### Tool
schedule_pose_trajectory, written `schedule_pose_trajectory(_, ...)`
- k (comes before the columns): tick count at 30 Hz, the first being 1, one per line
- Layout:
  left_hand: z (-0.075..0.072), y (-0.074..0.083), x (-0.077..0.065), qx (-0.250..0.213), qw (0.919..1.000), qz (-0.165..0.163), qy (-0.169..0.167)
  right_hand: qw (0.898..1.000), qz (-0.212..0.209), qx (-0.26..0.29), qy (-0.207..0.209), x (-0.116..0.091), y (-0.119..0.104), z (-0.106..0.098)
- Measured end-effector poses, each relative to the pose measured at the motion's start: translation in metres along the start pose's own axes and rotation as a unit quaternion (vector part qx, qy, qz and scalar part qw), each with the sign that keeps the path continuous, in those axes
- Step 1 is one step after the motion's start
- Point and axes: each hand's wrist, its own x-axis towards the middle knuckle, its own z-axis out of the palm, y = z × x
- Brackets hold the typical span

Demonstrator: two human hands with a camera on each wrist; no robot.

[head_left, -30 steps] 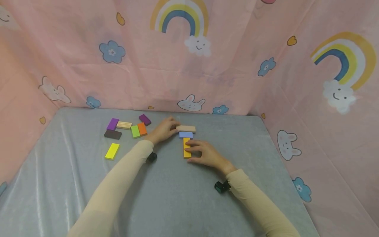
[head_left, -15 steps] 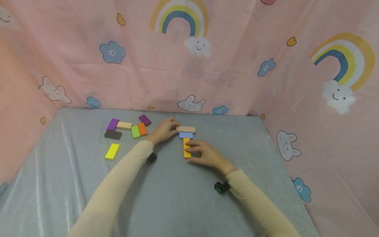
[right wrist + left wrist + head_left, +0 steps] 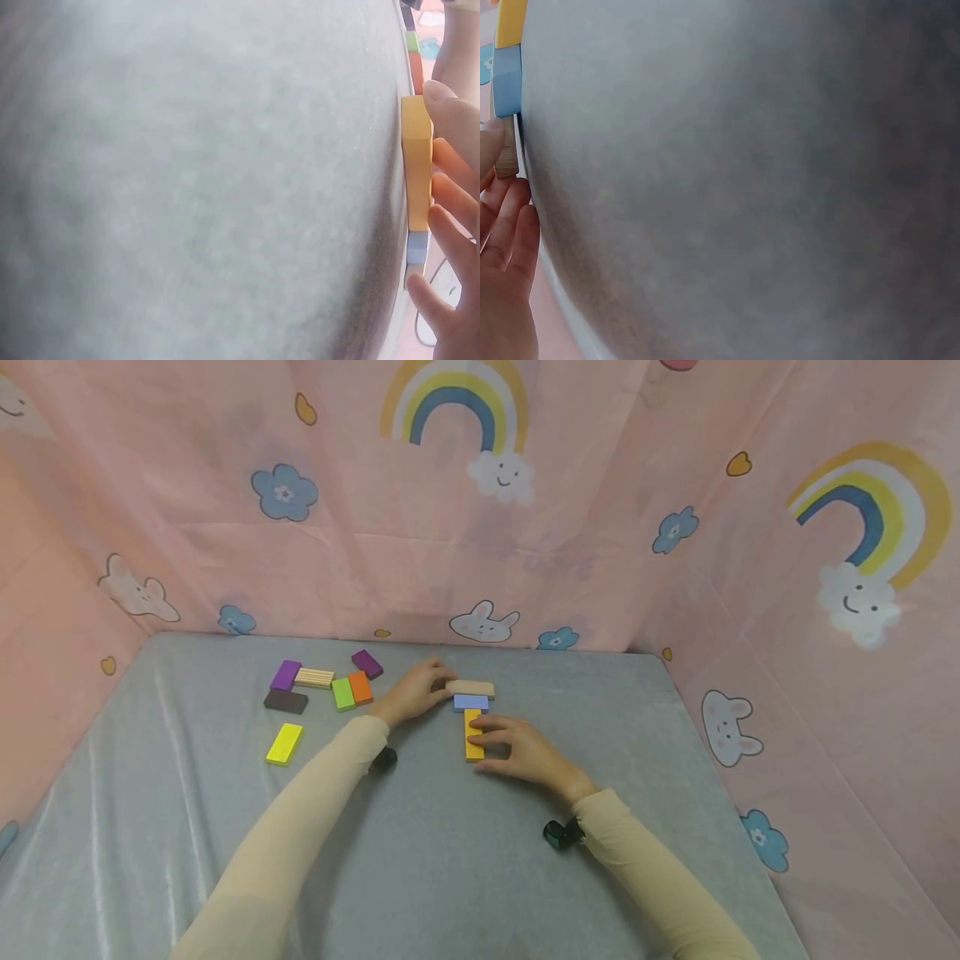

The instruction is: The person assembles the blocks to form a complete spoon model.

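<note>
A plain wooden block (image 3: 472, 688), a blue block (image 3: 471, 703) and an orange-yellow block (image 3: 473, 735) lie in a row on the grey cloth, with the orange-yellow one lengthwise towards me. My left hand (image 3: 414, 692) holds the left end of the wooden block; in the left wrist view its thumb (image 3: 489, 146) lies against the wood and the fingers are at its end. Over the orange-yellow block, my right hand (image 3: 525, 752) has bent fingers on it and the thumb by its near end. In the right wrist view the thumb (image 3: 442, 97) touches that block's corner.
To the left lie purple (image 3: 286, 675), dark (image 3: 286, 701), striped wooden (image 3: 314, 677), green (image 3: 343, 693), orange (image 3: 361, 687), dark purple (image 3: 367, 663) and bright yellow (image 3: 285, 743) blocks. A pink printed curtain (image 3: 337, 568) stands behind the cloth-covered table (image 3: 420, 877).
</note>
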Motion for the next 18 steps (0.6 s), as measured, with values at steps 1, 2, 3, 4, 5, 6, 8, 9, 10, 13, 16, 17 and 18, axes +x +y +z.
schedule_pose_trajectory(1,0.0001,-0.0001,-0.0001,0.000,1.0000,0.001,0.000,1.000,0.001,0.000,-0.001,0.0000,-0.0001,-0.0001)
schedule_pose_trajectory(2,0.0001,-0.0002,-0.0001,0.000,1.0000,0.002,0.000,1.000,0.001,0.000,-0.001,0.0000,-0.0002,-0.0002)
schedule_pose_trajectory(3,0.0001,-0.0004,-0.0001,-0.001,1.0000,0.003,0.001,1.000,0.001,0.000,-0.001,0.0001,-0.0001,-0.0002)
schedule_pose_trajectory(4,-0.0001,-0.0004,-0.0003,-0.003,1.0000,0.004,0.001,1.000,0.002,0.000,-0.002,0.0001,-0.0001,-0.0002)
schedule_pose_trajectory(5,-0.0003,-0.0004,-0.0005,-0.004,1.0000,0.006,0.003,1.000,0.000,0.000,-0.002,0.0002,-0.0001,-0.0003)
schedule_pose_trajectory(6,-0.0005,-0.0003,-0.0007,-0.004,1.0000,0.007,0.003,1.000,0.000,0.001,-0.002,0.0002,0.0001,-0.0002)
schedule_pose_trajectory(8,-0.0010,0.0001,-0.0013,-0.003,0.9999,0.010,0.003,1.000,0.000,0.001,-0.003,0.0002,0.0006,0.0002)
schedule_pose_trajectory(9,-0.0012,0.0002,-0.0014,-0.002,0.9999,0.011,0.002,1.000,0.001,0.001,-0.003,0.0002,0.0008,0.0004)
schedule_pose_trajectory(10,-0.0013,0.0005,-0.0017,0.001,0.9999,0.011,0.001,1.000,0.001,0.000,-0.003,0.0001,0.0010,0.0006)
schedule_pose_trajectory(13,-0.0017,0.0014,-0.0023,0.005,0.9999,0.008,-0.004,1.000,0.004,-0.003,-0.003,-0.0003,0.0016,0.0010)
schedule_pose_trajectory(16,-0.0016,0.0020,-0.0024,0.009,0.9999,0.001,-0.010,1.000,0.003,-0.004,-0.002,-0.0005,0.0014,0.0010)
schedule_pose_trajectory(17,-0.0015,0.0022,-0.0023,0.010,0.9999,-0.001,-0.011,1.000,0.004,-0.004,-0.002,-0.0005,0.0011,0.0010)
schedule_pose_trajectory(18,-0.0013,0.0022,-0.0022,0.010,0.9999,-0.002,-0.012,1.000,0.005,-0.003,-0.002,-0.0005,0.0010,0.0009)
